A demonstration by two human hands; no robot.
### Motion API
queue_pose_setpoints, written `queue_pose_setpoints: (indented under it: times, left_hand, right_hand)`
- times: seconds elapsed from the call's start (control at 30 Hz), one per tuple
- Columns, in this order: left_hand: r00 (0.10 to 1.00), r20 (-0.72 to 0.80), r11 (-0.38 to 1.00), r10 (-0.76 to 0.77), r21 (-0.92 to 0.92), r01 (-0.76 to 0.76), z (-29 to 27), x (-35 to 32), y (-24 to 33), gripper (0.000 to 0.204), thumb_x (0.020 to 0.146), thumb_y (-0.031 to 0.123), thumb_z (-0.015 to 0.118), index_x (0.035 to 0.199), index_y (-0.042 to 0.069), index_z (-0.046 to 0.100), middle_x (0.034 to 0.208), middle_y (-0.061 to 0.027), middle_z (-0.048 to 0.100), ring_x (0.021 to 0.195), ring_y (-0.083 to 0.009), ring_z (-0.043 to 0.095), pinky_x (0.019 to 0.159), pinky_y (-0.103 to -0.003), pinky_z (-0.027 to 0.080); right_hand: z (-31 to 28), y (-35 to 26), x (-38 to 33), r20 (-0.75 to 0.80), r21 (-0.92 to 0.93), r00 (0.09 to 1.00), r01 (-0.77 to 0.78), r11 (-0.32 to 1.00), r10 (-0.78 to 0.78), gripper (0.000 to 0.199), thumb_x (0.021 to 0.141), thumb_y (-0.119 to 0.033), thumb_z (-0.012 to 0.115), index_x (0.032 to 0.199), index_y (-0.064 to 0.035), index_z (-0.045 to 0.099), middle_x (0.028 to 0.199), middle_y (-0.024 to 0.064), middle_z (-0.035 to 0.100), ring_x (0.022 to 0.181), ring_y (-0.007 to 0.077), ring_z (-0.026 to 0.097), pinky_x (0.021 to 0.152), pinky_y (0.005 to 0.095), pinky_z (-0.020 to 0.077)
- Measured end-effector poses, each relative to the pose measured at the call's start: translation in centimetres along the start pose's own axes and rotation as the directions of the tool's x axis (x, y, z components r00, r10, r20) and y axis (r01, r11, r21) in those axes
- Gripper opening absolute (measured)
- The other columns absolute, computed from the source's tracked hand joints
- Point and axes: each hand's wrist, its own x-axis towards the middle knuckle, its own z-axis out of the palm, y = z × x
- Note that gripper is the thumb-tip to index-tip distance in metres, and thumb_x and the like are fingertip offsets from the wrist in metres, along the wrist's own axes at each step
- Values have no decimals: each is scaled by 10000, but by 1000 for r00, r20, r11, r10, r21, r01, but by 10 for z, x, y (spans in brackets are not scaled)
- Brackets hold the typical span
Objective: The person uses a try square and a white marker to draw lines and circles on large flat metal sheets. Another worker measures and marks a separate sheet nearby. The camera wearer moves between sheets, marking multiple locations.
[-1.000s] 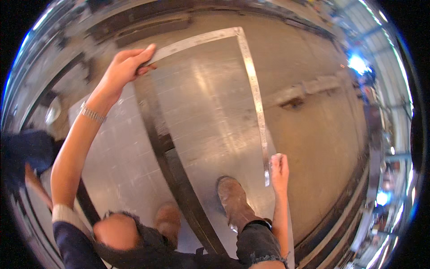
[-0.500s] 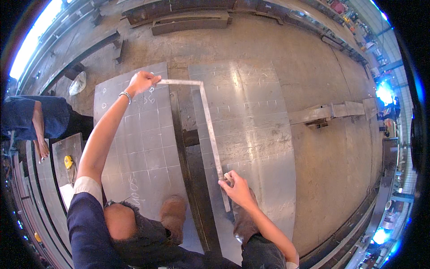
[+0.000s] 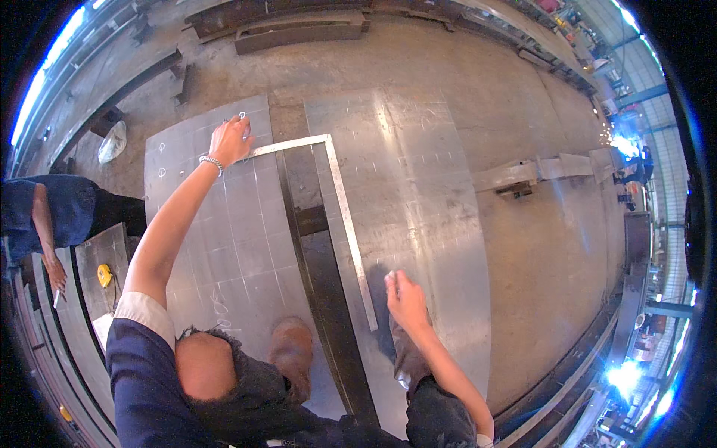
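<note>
A steel square (image 3: 337,201) lies across two metal sheets on the floor, its corner at the gap between them. The left hand (image 3: 230,140) presses the square's short arm onto the left sheet (image 3: 224,239), fingers curled, perhaps pinching chalk. The right hand (image 3: 405,300) rests flat and open on the right sheet (image 3: 418,187), just beside the long arm's end.

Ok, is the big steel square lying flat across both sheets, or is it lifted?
Apparently flat: the steel square spans both sheets, its short arm under the left hand. The right hand is beside its long arm; contact unclear.
</note>
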Motion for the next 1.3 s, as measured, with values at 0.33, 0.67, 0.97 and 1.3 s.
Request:
queue_pose_setpoints:
  times: [0.33,0.67,0.97,1.3]
  left_hand:
    - [930,0,924,367,-114,-365,34,22,102,407,808,269,738,1137,94,577,1119,-123,607,1047,-357,610,887,-461,501]
    - [935,117,934,335,-176,-312,47,34,104,264,861,125,662,1116,138,593,1077,-130,597,1035,-364,608,875,-480,501]
    - [952,138,953,273,-173,-248,57,38,102,277,857,61,635,1107,135,540,1055,-146,577,974,-389,620,820,-497,503]
    - [945,171,956,279,-142,-256,48,41,105,251,873,83,604,1111,115,532,981,-158,678,991,-379,632,808,-495,498]
  right_hand:
    - [39,14,-24,-106,-139,987,102,985,-117,228,913,-223,634,967,-16,556,948,191,623,836,395,637,721,479,520]
    - [113,31,-57,-253,-62,953,158,986,-169,257,846,-241,729,911,-54,564,881,97,606,714,298,661,578,392,545]
    - [100,34,-50,-322,160,945,124,979,-67,237,805,-199,781,879,-54,610,869,82,605,702,277,659,570,376,539]
    - [101,44,-46,-341,193,938,136,972,-63,222,789,-155,794,850,-37,616,846,92,596,663,266,639,568,369,528]
